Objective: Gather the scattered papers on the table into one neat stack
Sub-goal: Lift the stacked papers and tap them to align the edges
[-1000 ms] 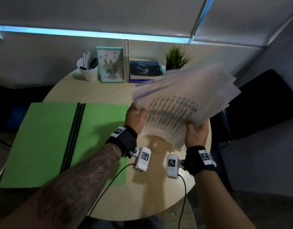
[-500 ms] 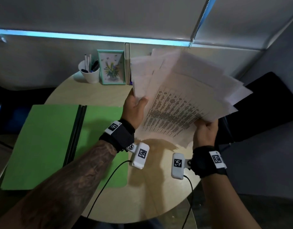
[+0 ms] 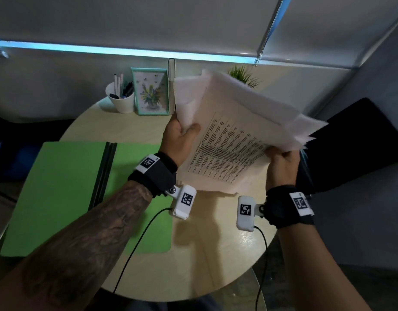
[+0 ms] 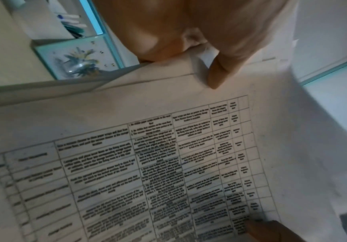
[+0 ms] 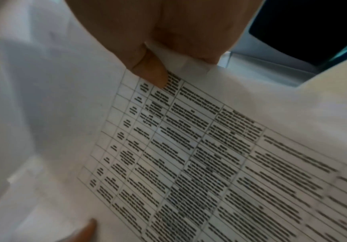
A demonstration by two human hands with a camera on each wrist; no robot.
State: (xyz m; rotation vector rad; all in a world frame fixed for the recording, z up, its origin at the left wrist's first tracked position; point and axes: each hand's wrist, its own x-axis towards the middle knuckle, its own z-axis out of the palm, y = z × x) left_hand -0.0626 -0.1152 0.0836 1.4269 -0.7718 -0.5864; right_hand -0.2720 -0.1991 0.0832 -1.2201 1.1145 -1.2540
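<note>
A loose bundle of white papers (image 3: 234, 140) is held up above the round table (image 3: 193, 254), its top sheet printed with a table of text. My left hand (image 3: 182, 135) pinches the bundle's left edge, thumb (image 4: 220, 73) on the printed sheet (image 4: 147, 163). My right hand (image 3: 281, 162) pinches the right edge, thumb (image 5: 149, 70) on the same sheet (image 5: 209, 155). The sheets fan out unevenly at the far right corner. Fingers behind the bundle are hidden.
An open green folder (image 3: 65, 194) lies on the table's left half. At the back stand a white pen cup (image 3: 121, 99), a framed flower picture (image 3: 150, 92), an upright book (image 3: 171, 86) and a small plant (image 3: 245, 75). A dark chair (image 3: 355, 142) sits to the right.
The bundle has been raised and tilted more upright, then swung a little back to the right. Both hands keep their hold on its edges and have moved apart slightly.
</note>
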